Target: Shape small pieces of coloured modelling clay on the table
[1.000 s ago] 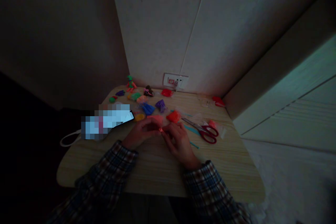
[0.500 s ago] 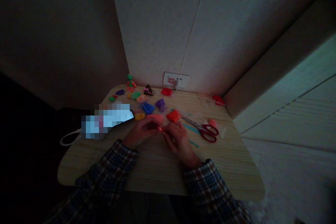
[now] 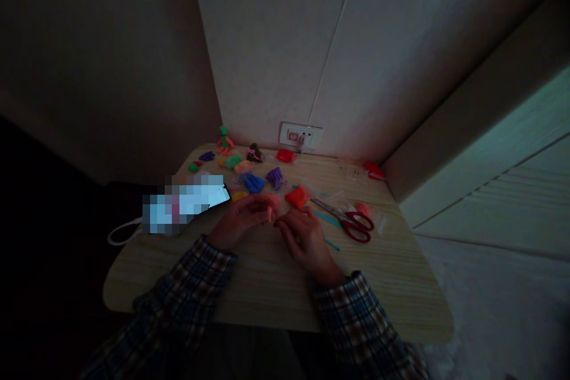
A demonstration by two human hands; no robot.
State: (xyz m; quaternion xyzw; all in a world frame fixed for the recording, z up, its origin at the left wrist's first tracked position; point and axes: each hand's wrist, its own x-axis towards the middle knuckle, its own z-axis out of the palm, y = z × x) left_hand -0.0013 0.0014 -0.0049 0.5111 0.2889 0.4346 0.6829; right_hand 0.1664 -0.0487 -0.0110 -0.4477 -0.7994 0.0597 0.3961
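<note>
My left hand pinches a small pink piece of modelling clay upright at its fingertips, over the near middle of the table. Just to the right, my right hand has its thumb and fingers pressed together, a small gap from the pink piece. Whether anything is between those fingertips is too dark to tell. Behind the hands lie an orange-red packet of clay and a blue packet. Scissors with dark red handles rest right of my right hand.
A lit phone with a white strap lies at left. At the back stand a green and orange clay figure and a brown clay piece. Purple clay, red packets and a blue stick lie about. A wall socket is behind.
My hands have parted slightly. The pink piece, earlier between both hands' fingertips, now stands up in my left fingers alone. The whole view has shifted a little.
</note>
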